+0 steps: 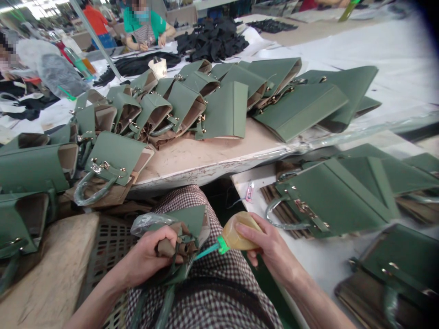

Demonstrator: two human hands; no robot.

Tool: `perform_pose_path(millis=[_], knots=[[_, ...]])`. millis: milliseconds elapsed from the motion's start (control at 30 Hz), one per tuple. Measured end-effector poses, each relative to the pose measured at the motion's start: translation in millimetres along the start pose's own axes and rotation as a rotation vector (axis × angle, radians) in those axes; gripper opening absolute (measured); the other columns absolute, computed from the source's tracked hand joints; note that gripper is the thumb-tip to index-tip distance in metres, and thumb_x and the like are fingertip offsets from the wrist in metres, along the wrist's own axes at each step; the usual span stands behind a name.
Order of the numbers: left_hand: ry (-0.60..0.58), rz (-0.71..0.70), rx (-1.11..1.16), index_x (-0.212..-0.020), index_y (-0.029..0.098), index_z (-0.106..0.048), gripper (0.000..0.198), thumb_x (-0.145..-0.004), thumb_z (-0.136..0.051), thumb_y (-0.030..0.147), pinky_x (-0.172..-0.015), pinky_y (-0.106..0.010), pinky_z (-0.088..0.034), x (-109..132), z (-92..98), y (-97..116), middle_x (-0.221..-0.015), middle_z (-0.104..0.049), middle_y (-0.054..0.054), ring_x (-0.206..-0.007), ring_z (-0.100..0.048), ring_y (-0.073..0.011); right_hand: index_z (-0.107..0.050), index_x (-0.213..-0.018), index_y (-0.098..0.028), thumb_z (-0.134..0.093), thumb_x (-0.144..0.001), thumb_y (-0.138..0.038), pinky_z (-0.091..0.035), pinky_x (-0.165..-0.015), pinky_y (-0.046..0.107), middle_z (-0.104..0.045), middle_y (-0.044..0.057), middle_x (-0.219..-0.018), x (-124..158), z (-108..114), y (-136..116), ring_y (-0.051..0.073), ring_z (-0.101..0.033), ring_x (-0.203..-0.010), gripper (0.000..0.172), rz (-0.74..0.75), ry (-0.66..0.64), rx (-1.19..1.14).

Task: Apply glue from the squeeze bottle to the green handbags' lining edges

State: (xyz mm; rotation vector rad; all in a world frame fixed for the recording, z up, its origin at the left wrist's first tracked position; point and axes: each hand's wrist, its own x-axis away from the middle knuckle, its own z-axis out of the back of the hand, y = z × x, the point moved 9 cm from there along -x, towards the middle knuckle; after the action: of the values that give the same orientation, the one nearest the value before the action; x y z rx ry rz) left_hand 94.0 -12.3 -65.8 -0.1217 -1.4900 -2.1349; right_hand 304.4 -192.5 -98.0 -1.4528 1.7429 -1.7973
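My left hand [151, 256] is closed around a green handbag [187, 228] that rests on my lap, gripping its folded brown inner edge and plastic-wrapped handle. My right hand [270, 244] is wrapped round a small squeeze bottle of yellowish glue [236, 233]. The bottle's green nozzle [209, 251] points left and touches the bag's seam beside my left fingers.
Many more green handbags [192, 109] stand in rows on the worktable [206, 160] ahead, and others lie on a white surface to my right [336, 196]. A plastic crate [106, 251] sits at my left knee. Other people work at the far end, near a pile of black fabric [212, 39].
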Motion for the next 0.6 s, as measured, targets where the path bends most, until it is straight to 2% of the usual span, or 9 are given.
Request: perform_pose_path(millis=[167, 367, 600], knots=[[0.005, -0.007, -0.011, -0.082, 0.020, -0.056, 0.024, -0.083, -0.079, 0.027, -0.068, -0.025, -0.037, -0.6, 0.2, 2.1, -0.079, -0.060, 0.003, -0.074, -0.050, -0.0143, -0.072, -0.104, -0.018, -0.081, -0.089, -0.054, -0.041, -0.038, 0.019, -0.064, 0.003, -0.078, 3.5, -10.2, -0.5, 0.012, -0.047, -0.050, 0.040, -0.010, -0.037, -0.031], [0.006, -0.009, -0.019, -0.079, 0.020, -0.054, 0.027, -0.083, -0.079, 0.030, -0.067, -0.025, -0.037, -1.5, -0.9, 4.1, -0.077, -0.056, 0.004, -0.072, -0.047, -0.0141, -0.070, -0.106, -0.019, -0.083, -0.087, -0.053, -0.044, -0.039, 0.018, -0.066, 0.004, -0.085, 7.9, -18.1, -0.2, 0.013, -0.052, -0.055, 0.041, -0.036, -0.063, -0.035], [-0.049, 0.015, -0.019, -0.080, 0.020, -0.054, 0.026, -0.083, -0.079, 0.028, -0.068, -0.025, -0.036, -3.0, -8.0, 1.0, -0.078, -0.053, 0.005, -0.073, -0.046, -0.0137, -0.068, -0.107, -0.020, -0.082, -0.088, -0.054, -0.044, -0.039, 0.018, -0.065, 0.002, -0.083, 9.5, -16.9, -4.5, 0.012, -0.050, -0.054, 0.042, -0.038, -0.070, 0.039]])
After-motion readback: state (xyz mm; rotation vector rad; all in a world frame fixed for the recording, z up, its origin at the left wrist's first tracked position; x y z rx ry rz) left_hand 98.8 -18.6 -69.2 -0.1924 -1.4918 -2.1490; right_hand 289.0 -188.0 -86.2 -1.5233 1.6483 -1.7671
